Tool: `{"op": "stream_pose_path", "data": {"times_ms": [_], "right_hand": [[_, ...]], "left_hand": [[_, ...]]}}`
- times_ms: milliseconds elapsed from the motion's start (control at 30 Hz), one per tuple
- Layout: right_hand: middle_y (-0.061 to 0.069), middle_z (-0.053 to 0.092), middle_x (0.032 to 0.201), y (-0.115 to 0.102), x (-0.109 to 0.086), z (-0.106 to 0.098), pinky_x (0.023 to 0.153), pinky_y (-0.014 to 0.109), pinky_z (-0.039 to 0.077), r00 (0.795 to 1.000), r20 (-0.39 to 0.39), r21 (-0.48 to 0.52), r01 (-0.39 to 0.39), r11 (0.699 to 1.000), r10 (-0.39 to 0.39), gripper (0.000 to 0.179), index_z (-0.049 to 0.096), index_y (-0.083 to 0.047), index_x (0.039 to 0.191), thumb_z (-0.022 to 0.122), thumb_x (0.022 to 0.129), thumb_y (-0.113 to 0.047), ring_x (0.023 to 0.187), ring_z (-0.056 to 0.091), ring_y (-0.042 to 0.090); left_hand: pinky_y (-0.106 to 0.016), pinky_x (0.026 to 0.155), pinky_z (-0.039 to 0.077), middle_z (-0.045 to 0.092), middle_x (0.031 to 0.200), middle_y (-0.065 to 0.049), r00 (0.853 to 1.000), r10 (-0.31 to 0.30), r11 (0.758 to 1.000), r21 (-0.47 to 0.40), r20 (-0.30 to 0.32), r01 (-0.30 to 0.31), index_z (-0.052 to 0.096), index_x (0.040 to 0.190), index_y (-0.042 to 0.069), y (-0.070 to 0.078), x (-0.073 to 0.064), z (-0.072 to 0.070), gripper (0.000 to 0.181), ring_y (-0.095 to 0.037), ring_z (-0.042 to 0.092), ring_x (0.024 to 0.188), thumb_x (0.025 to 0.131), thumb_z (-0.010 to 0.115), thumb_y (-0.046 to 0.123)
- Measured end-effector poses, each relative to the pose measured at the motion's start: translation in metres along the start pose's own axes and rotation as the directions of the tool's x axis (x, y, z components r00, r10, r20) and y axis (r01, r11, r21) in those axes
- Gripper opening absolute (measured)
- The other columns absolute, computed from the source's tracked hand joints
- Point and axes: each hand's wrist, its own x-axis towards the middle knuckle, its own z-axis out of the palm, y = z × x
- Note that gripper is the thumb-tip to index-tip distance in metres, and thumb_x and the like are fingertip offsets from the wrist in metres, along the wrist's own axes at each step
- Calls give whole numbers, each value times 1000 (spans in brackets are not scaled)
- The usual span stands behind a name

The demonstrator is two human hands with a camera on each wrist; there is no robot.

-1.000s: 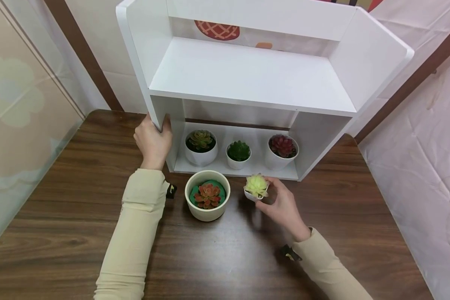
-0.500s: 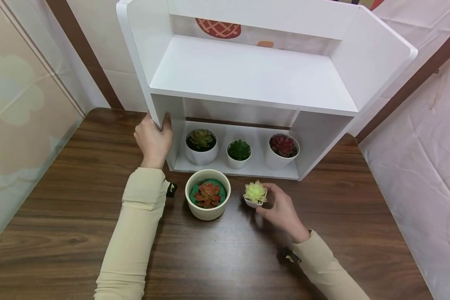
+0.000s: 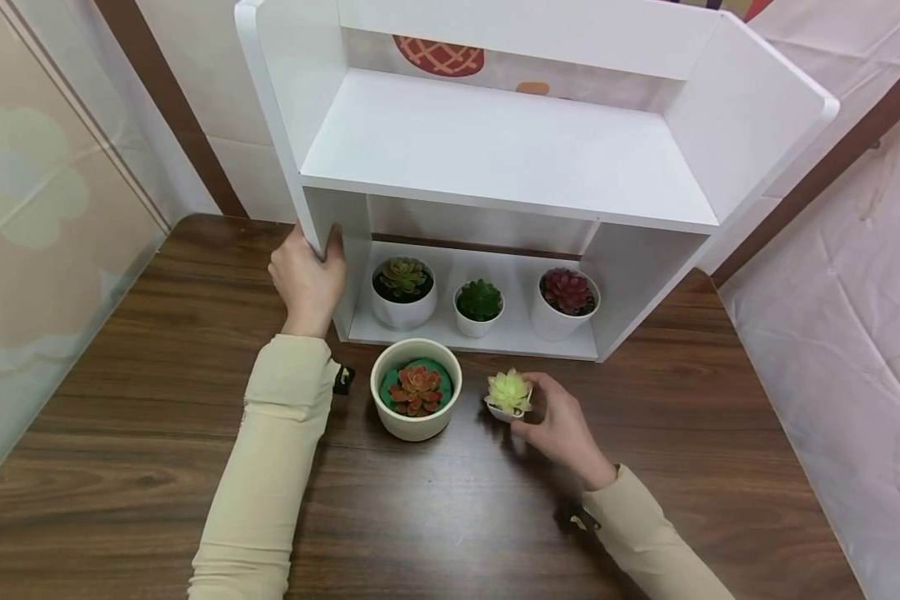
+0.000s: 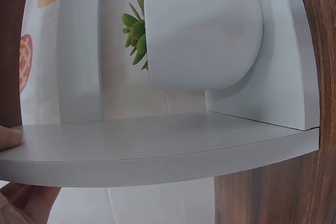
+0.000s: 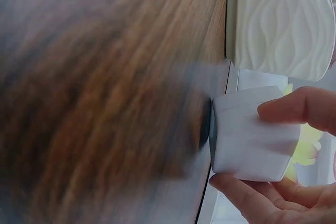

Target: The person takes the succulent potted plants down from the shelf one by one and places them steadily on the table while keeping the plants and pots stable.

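Pale green, the rosette of the small succulent (image 3: 509,390) sits at the fingertips of the right hand (image 3: 566,429), just to that hand's left. I make the right hand much the nearer: it pinches the succulent's white pot (image 5: 252,137), thumb (image 5: 299,109) on one side and fingers on the other. I cannot tell whether the pot's base touches the worktop (image 3: 435,525).

The left hand (image 3: 307,279) is well apart, gripping the front edge of the left side panel (image 3: 345,225) of the white shelf (image 3: 510,146), thumb inside. From there, I find the succulent off to the right and closer to the person's body.

I judge that the relation to mind is the succulent against the shelf's lower compartment, which opens ahead of the right hand. A burgundy succulent (image 3: 567,292) sits in there straight ahead of that hand, a dark green one (image 3: 479,300) ahead and leftward. Between the hands stands a cream pot (image 3: 412,427), left of the succulent and apart from it.

The rosette points mostly upward; pot and plant look about as wide as tall, so I read no clear long axis.
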Motion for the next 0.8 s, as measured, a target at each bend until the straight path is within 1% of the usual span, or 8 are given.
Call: {"op": "stream_pose_path", "data": {"times_ms": [100, 267, 433, 533, 667, 800], "right_hand": [[14, 62, 111, 0, -1, -1, 84, 42, 47, 1000, 0, -31, 0, 1000, 0, 59, 55, 0, 123, 78, 70, -3, 98, 59, 26], [14, 62, 109, 4, -2, 0, 79, 37, 45, 1000, 2, -41, -13, 999, 13, 61, 52, 1, 125, 78, 70, -3, 90, 57, 24], [16, 62, 112, 6, -3, 1, 81, 39, 45, 1000, -1, -46, -8, 999, 8, 61, 52, 0, 124, 78, 69, -3, 95, 57, 25], [16, 63, 114, 7, -3, 2, 85, 42, 46, 1000, -5, -44, -4, 999, 4, 61, 51, -1, 125, 78, 70, -2, 101, 58, 27], [15, 63, 113, 5, -5, 1, 85, 43, 46, 1000, 1, -50, 4, 999, -4, 60, 51, -2, 125, 78, 71, -3, 101, 58, 27], [16, 60, 120, 2, -6, -1, 92, 46, 44, 999, 22, -46, 26, 999, -25, 68, 48, -1, 131, 79, 71, -5, 108, 57, 29]], "left_hand": [[-58, 80, 47, 69, 103, -26, 1000, 0, 1000, 0, 4, 0, 66, 107, -5, 0, 0, 0, 33, -45, 66, 94, 92, 60, 23], [-58, 79, 46, 69, 102, -26, 1000, 7, 1000, -2, 4, -7, 66, 106, -5, 0, 0, 0, 32, -45, 66, 94, 91, 60, 23], [-58, 78, 46, 70, 102, -26, 1000, 8, 1000, -6, 0, -8, 66, 106, -5, -1, 0, -1, 32, -45, 66, 94, 91, 60, 23], [-58, 78, 47, 70, 102, -25, 1000, 8, 1000, -11, 0, -8, 66, 105, -5, -2, 0, -1, 31, -44, 66, 94, 91, 61, 22], [-58, 78, 47, 70, 102, -25, 1000, 10, 1000, -17, 1, -10, 67, 104, -6, -2, 0, 0, 31, -44, 67, 94, 92, 60, 21], [-57, 79, 48, 70, 103, -25, 1000, 13, 1000, -18, 2, -13, 67, 106, -5, -1, -1, 0, 31, -43, 67, 94, 93, 59, 22]]}}
